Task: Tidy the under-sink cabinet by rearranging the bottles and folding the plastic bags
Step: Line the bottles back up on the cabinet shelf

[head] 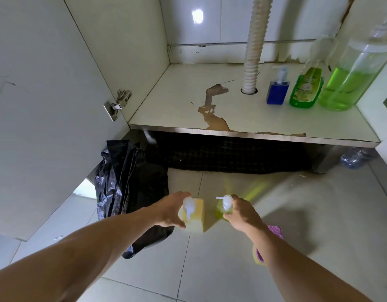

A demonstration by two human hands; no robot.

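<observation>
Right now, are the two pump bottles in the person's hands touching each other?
Apart. The head view shows a strip of floor tile between the yellow pump bottle and the green pump bottle.

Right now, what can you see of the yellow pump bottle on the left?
The yellow pump bottle is square-sided, translucent plastic with pale yellow liquid and a white pump head, its spout pointing toward the camera. It stands upright on the tiled floor in front of the cabinet. The left hand grips its left side.
</observation>
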